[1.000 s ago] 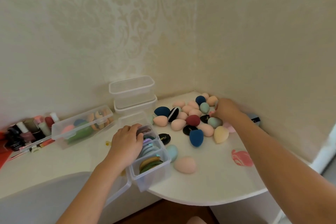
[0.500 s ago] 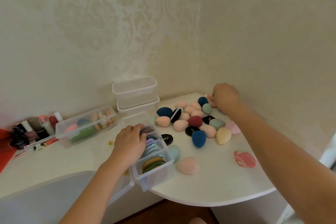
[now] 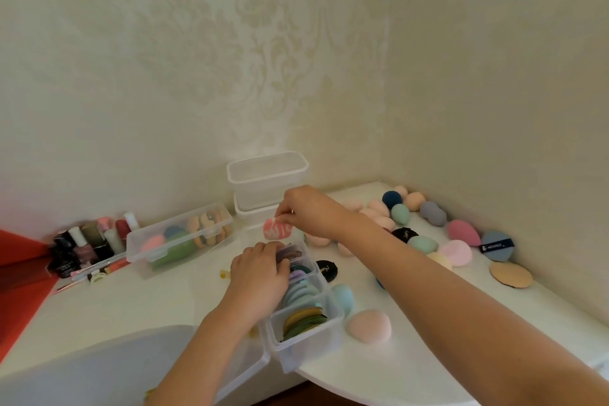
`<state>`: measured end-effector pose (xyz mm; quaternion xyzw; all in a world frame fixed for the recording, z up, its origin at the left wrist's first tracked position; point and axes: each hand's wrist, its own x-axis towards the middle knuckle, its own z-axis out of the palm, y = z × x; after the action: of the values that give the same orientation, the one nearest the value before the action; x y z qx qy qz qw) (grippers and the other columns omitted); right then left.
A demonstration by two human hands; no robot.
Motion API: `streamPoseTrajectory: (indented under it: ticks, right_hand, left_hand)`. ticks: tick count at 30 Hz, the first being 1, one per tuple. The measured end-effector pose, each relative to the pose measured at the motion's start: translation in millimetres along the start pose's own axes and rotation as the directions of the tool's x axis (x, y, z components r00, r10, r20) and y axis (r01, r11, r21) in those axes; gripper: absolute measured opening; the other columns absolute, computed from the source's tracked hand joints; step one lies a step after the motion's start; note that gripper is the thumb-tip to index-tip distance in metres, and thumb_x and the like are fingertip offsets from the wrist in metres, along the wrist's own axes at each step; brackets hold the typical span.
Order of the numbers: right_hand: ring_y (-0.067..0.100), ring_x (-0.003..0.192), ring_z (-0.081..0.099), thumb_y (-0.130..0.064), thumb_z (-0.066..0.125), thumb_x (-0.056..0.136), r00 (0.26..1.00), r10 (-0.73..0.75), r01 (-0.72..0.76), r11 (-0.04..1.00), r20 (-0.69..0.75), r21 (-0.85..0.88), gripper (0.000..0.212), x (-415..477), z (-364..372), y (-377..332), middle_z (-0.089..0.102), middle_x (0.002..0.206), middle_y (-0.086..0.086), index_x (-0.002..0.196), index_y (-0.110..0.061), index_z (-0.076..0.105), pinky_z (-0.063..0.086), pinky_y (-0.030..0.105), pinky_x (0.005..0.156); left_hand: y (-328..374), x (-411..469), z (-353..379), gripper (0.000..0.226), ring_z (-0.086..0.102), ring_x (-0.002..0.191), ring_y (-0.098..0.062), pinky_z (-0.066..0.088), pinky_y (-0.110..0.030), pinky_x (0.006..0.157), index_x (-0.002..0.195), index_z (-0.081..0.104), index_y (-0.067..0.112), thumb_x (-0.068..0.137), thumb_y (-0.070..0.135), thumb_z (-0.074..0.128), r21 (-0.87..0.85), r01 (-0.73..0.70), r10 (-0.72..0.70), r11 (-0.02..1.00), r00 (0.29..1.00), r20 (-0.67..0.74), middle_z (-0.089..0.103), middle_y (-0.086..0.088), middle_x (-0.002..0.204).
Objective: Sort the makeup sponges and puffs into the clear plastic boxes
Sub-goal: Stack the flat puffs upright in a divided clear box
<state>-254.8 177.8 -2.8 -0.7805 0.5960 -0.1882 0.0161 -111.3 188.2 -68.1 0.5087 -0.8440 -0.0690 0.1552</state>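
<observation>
The right hand (image 3: 309, 211) pinches a pink-and-white marbled puff (image 3: 278, 229) just above the far end of the divided clear box (image 3: 306, 349), while the left hand (image 3: 260, 273) rests on that box's left rim, its grip unclear, and loose sponges (image 3: 369, 326) lie to the box's right.

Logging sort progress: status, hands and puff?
Right hand pinches marbled pink puff by divided box far end. Left hand grips box rim. Nothing between.
</observation>
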Motion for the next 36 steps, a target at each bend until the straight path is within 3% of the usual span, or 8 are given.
streamPoseTrajectory:
  ticks: [5, 10, 21, 25, 27, 30, 32, 36]
  right_hand:
    - [0.016, 0.073, 0.054, -0.014, 0.055, 0.09, 0.994, 0.022, -0.012, 0.996, 0.106, -0.088, 0.021, 4.7, 11.1, -0.9, 0.067, 0.08, 0.009, 0.091, -0.005, 0.074, 0.035, 0.025, 0.065]
    - [0.026, 0.087, 0.061, -0.016, 0.056, 0.089, 0.994, 0.035, -0.02, 0.989, 0.1, -0.148, 0.019, 6.4, 22.6, -1.0, 0.064, 0.094, 0.012, 0.094, -0.005, 0.072, 0.046, 0.034, 0.072]
    - [0.009, 0.075, 0.054, -0.016, 0.062, 0.087, 0.994, 0.064, -0.072, 0.993, 0.085, 0.09, 0.015, -11.4, 12.3, 14.8, 0.071, 0.092, 0.003, 0.092, -0.009, 0.074, 0.038, 0.019, 0.061]
    - [0.013, 0.077, 0.057, -0.024, 0.062, 0.088, 0.973, 0.219, -0.225, 0.971, 0.077, 0.081, 0.016, -44.2, -27.1, 35.6, 0.07, 0.093, 0.003, 0.092, -0.011, 0.071, 0.039, 0.023, 0.061]
    - [0.017, 0.077, 0.058, -0.029, 0.065, 0.085, 0.92, 0.344, -0.353, 0.935, 0.188, 0.017, 0.018, -65.8, -43.5, 46.9, 0.069, 0.091, 0.004, 0.089, -0.012, 0.069, 0.041, 0.025, 0.061]
    - [0.019, 0.082, 0.059, -0.034, 0.066, 0.081, 0.778, 0.494, -0.42, 0.869, 0.389, -0.263, 0.026, -97.9, -59.4, 54.4, 0.067, 0.086, 0.0, 0.095, -0.013, 0.069, 0.042, 0.028, 0.065]
    - [0.018, 0.084, 0.054, -0.034, 0.067, 0.079, 0.71, 0.554, -0.392, 0.824, 0.434, -0.409, 0.029, -119.5, -65.0, 56.0, 0.067, 0.09, 0.0, 0.102, -0.017, 0.069, 0.04, 0.027, 0.068]
    - [0.012, 0.08, 0.057, -0.039, 0.078, 0.072, 0.529, 0.686, -0.432, 0.725, 0.5, -0.537, 0.051, -163.2, -72.8, 53.0, 0.055, 0.071, -0.008, 0.115, -0.018, 0.062, 0.04, 0.022, 0.058]
  left_hand:
    - [-0.4, 0.3, -2.0, 0.05, 0.045, 0.115, -0.021, 0.033, -0.037, 0.102, 0.144, 0.027, 0.018, 0.097, 0.036, 0.032, 0.0, 0.002, -0.002, 1.0, 0.999, 0.034, 0.051, -0.002, 0.125]
    - [-1.3, 3.1, -10.3, 0.041, 0.049, 0.113, -0.02, 0.035, -0.04, 0.102, 0.132, 0.044, 0.022, 0.094, 0.038, 0.041, -0.119, -0.002, 0.01, 0.993, 0.998, 0.063, 0.056, 0.0, 0.123]
    - [0.8, 0.8, -12.2, 0.034, 0.046, 0.112, -0.018, 0.035, -0.036, 0.1, 0.126, 0.044, 0.027, 0.095, 0.042, 0.04, -0.187, 0.018, -0.005, 0.982, 0.997, 0.071, 0.055, 0.002, 0.121]
    - [0.3, 2.8, -10.1, 0.039, 0.046, 0.118, -0.019, 0.033, -0.038, 0.106, 0.132, 0.043, 0.028, 0.096, 0.043, 0.037, -0.164, 0.024, -0.011, 0.986, 0.997, 0.083, 0.054, 0.001, 0.127]
    - [0.2, 4.4, -9.0, 0.041, 0.045, 0.122, -0.019, 0.031, -0.04, 0.108, 0.135, 0.042, 0.03, 0.097, 0.043, 0.036, -0.158, 0.015, 0.0, 0.987, 0.996, 0.089, 0.053, 0.002, 0.132]
    - [-0.9, 7.0, -6.9, 0.042, 0.045, 0.123, -0.019, 0.032, -0.041, 0.109, 0.135, 0.043, 0.03, 0.097, 0.043, 0.036, -0.146, 0.007, 0.008, 0.989, 0.995, 0.103, 0.053, 0.002, 0.133]
    - [-2.2, 8.6, -5.2, 0.041, 0.046, 0.122, -0.02, 0.033, -0.043, 0.108, 0.135, 0.044, 0.03, 0.097, 0.044, 0.036, -0.137, 0.008, 0.007, 0.991, 0.994, 0.109, 0.054, 0.002, 0.133]
    - [-4.6, 9.8, -3.5, 0.042, 0.049, 0.12, -0.022, 0.035, -0.042, 0.106, 0.134, 0.045, 0.029, 0.096, 0.044, 0.036, -0.143, 0.003, 0.013, 0.99, 0.993, 0.113, 0.055, 0.0, 0.132]
